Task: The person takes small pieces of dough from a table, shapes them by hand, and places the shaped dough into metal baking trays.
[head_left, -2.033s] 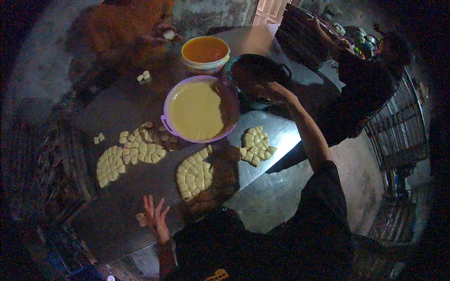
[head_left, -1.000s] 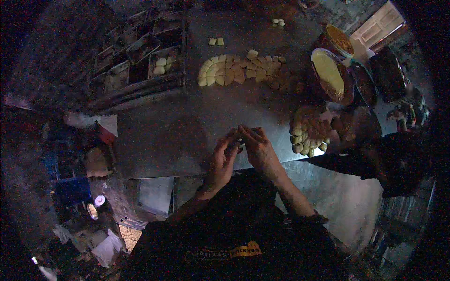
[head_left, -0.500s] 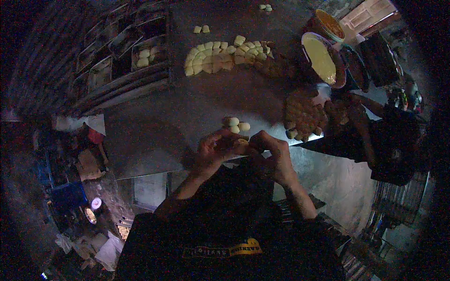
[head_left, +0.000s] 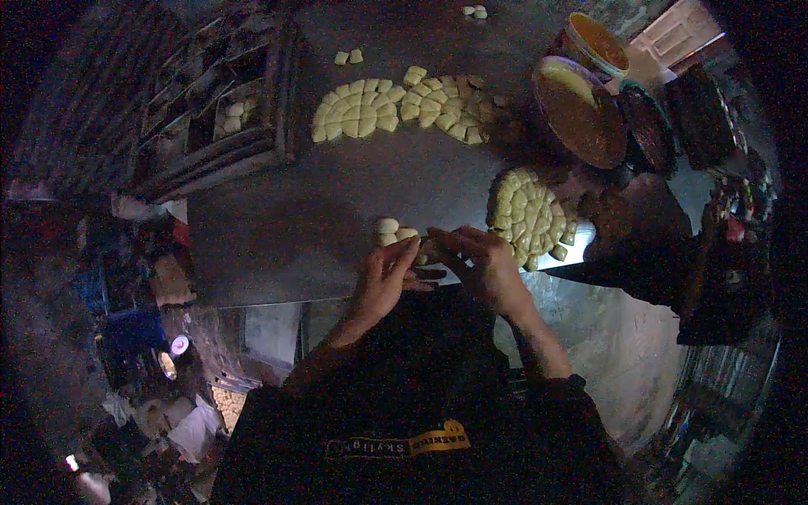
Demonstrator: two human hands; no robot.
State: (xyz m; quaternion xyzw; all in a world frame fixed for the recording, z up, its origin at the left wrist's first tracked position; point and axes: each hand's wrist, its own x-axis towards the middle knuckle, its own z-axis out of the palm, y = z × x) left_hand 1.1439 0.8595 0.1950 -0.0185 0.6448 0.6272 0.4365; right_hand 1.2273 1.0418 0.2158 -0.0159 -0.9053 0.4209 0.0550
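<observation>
My left hand (head_left: 383, 282) and my right hand (head_left: 491, 268) meet at the table's front edge, fingertips close together. The fingers of both are pinched in; whatever small thing lies between them is too dark to make out. Several pale dough balls (head_left: 387, 227) sit on the table just beyond my left fingertips. To the right of my right hand lies a round patch of cut dough pieces (head_left: 526, 215), packed side by side, some loose at its near edge.
Farther back are two more patches of dough pieces (head_left: 358, 109) and a few loose ones (head_left: 348, 57). A wide bowl (head_left: 581, 126) and an orange-filled tub (head_left: 599, 46) stand back right. A wooden compartment rack (head_left: 215, 101) is back left. A person in dark clothing (head_left: 715, 278) is at right.
My hands have shifted slightly and my left fingers have straightened. The view has moved a little, and light now falls more brightly on the dough patch at right. The other person's arm has moved.
</observation>
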